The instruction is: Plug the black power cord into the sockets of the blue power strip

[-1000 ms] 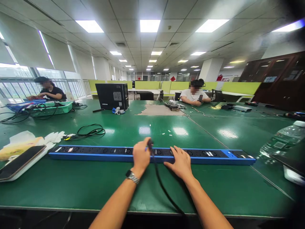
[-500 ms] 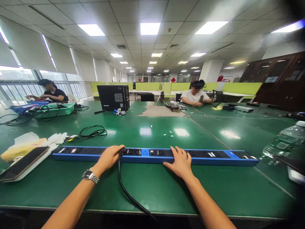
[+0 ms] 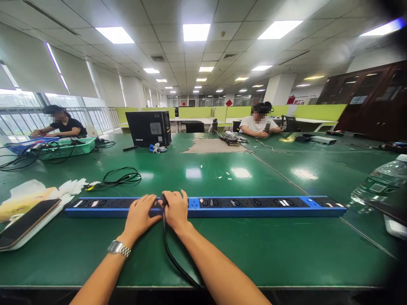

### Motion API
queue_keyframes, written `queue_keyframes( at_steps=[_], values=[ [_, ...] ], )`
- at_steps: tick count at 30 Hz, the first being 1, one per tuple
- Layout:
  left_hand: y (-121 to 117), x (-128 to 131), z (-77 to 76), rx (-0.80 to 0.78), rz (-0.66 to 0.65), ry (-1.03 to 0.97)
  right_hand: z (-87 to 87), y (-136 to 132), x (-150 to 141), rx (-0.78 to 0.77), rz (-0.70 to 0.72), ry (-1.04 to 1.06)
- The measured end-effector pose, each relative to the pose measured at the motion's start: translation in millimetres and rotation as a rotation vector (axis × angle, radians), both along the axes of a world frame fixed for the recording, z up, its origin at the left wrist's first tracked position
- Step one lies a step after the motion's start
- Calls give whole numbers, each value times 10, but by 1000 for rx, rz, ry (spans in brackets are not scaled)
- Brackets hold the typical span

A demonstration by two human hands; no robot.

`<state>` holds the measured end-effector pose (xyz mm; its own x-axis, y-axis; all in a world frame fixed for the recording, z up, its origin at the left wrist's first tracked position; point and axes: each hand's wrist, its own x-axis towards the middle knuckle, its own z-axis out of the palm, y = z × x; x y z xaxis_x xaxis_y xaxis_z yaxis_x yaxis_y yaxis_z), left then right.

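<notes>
A long blue and black power strip (image 3: 241, 213) lies crosswise in front of me, with several black sockets and a few blue ones. My left hand (image 3: 139, 217), with a metal watch on its wrist, grips the strip left of its middle, fingers over the top and thumb at the front side. Right beside it, my right hand (image 3: 177, 210) is closed around a black plug (image 3: 164, 201) at the strip. The plug is mostly hidden by the fingers. From it a black power cable (image 3: 171, 254) runs down over the table's near edge.
On the green table (image 3: 286, 250), a phone (image 3: 28, 224) and tissues (image 3: 28, 192) lie left, near a coiled black cable (image 3: 122, 176). A water bottle (image 3: 381, 182) is at right. Farther back are a computer case (image 3: 148, 129), a green basket (image 3: 70, 148) and two people.
My right hand has moved left along the strip and closed on the plug. My left hand has let go of the plug and shifted left to grip the strip.
</notes>
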<state>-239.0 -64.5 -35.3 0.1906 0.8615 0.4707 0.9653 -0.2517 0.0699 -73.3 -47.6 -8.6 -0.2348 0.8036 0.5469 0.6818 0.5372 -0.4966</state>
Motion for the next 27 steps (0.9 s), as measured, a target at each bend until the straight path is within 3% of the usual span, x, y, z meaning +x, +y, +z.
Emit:
queue_keyframes(
  at_steps=[4, 9, 16, 19, 22, 25, 27],
  values=[
    [16, -16, 1, -37, -13, -12, 26, 34, 488, -9, -190, 73],
    [41, -38, -16, -34, -20, -40, 1, -48, 1057, -91, -190, -32],
    [-9, 33, 27, -51, -34, -99, -84, -84, 1065, -46, -67, -92],
    [-48, 355, 65, -32, -189, -204, -157, -128, 1119, -2, -114, -130],
    [-50, 898, 100, -38, -317, -295, -249, -177, 1242, 4, -325, -213],
    [-2, 1369, 143, -60, -295, -388, -306, -200, 1338, -41, -406, -317],
    [39, 1469, 184, -20, -242, -476, -313, -203, 1360, -60, -399, -354]
  ],
)
